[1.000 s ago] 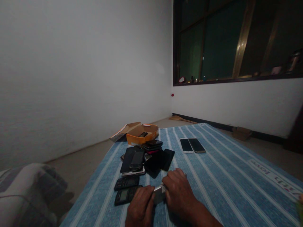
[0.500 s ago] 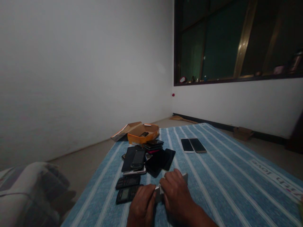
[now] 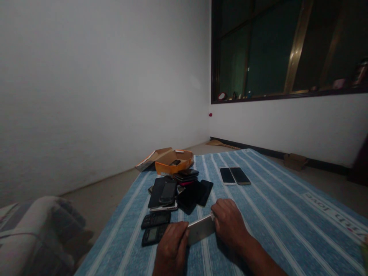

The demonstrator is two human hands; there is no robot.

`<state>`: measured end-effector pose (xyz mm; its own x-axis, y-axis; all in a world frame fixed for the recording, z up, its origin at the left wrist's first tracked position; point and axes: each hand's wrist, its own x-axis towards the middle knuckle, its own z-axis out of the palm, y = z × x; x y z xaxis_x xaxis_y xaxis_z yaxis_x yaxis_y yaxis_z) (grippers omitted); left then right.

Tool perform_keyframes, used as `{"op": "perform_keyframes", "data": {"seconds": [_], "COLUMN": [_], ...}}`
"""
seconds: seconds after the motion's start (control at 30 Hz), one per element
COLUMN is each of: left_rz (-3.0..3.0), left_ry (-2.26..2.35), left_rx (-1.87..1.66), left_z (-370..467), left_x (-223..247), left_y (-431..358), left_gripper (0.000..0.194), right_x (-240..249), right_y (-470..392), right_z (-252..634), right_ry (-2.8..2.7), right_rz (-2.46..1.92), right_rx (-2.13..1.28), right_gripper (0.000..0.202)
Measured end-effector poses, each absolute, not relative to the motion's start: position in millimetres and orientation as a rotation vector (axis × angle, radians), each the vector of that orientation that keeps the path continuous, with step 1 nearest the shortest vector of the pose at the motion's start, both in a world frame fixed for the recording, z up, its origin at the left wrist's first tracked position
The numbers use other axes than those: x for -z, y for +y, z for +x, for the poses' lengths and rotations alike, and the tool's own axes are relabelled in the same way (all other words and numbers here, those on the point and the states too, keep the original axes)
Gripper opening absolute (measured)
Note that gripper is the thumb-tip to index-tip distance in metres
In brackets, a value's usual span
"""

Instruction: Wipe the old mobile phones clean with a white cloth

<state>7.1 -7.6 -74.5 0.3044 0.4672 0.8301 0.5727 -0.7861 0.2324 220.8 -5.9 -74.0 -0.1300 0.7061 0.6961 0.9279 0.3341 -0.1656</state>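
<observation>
A silver-grey phone (image 3: 200, 230) is tilted up near the front of the striped blue cloth (image 3: 276, 214). Its left end is in my left hand (image 3: 172, 245), fingers closed round it. At the right end, my right hand (image 3: 230, 220) pinches the top corner, with a bit of something whitish at the fingertips. Two keypad phones (image 3: 156, 220) lie just left of my left hand. Behind them is a pile of dark phones and a tablet-like black slab (image 3: 156, 193). Two phones (image 3: 235, 176) lie side by side farther back on the right.
An open orange box (image 3: 174, 166) with a dark phone inside stands at the back left of the cloth, its flap to the left. A draped cloth bundle (image 3: 40, 234) is at the lower left.
My right hand has slid right along the phone to its far end, uncovering the phone's silver-grey face. My left hand has stayed almost in place.
</observation>
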Motion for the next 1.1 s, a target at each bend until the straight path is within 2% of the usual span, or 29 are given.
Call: {"op": "perform_keyframes", "data": {"seconds": [0.43, 0.57, 0.7, 0.93, 1.1], "left_rz": [-2.453, -2.48, -2.495, -2.473, -2.453], "left_ry": [-0.973, -0.976, -0.997, -1.006, -1.011], "left_rx": [1.512, 1.523, 1.509, 1.482, 1.466], "left_z": [12, 12, 9, 7, 4], "left_x": [71, 68, 70, 72, 73], "left_y": [-11, -14, -12, -9, -7], "left_gripper": [0.02, 0.019, 0.019, 0.018, 0.017], "right_x": [77, 74, 73, 69, 70], "right_y": [-16, -19, -16, -7, -7], "right_z": [180, 166, 176, 209, 213], "right_ry": [-1.928, -1.978, -1.966, -1.906, -1.882], "right_rz": [-1.203, -1.161, -1.209, -1.421, -1.416], "right_rx": [0.366, 0.359, 0.347, 0.392, 0.411], "right_gripper": [0.013, 0.016, 0.022, 0.021, 0.022]}}
